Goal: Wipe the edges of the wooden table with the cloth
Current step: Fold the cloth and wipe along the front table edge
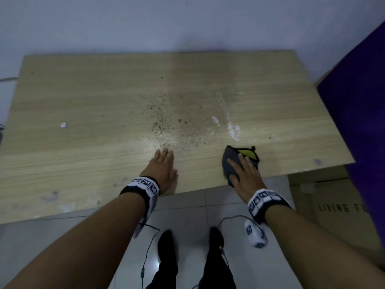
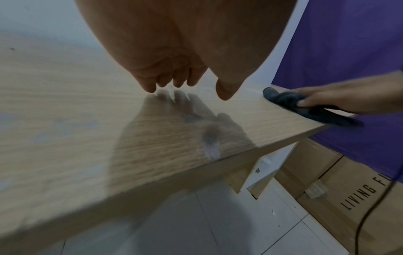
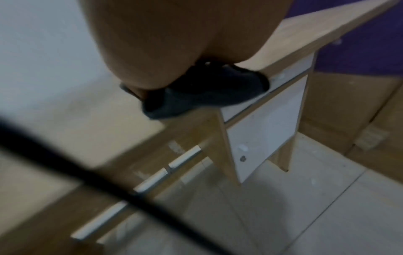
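Note:
The light wooden table (image 1: 83,122) fills the head view. My right hand (image 1: 243,170) lies flat, fingers straight, pressing a dark grey cloth (image 1: 231,157) with a yellow patch onto the table's near edge at the right. The cloth (image 2: 283,100) hangs a little over that edge, with the right hand (image 2: 338,98) on top of it. In the right wrist view the cloth (image 3: 207,93) bulges out from under my palm at the edge. My left hand (image 1: 164,163) rests flat on the tabletop near the front edge, empty, its fingers (image 2: 150,86) touching the wood.
Dark crumbs (image 1: 173,126) and white smears (image 1: 233,130) mark the table's middle. A purple panel (image 1: 358,101) and a cardboard box (image 1: 333,205) stand close on the right. White drawer fronts (image 3: 261,129) sit under the table. Cables (image 1: 148,251) hang over the tiled floor by my feet.

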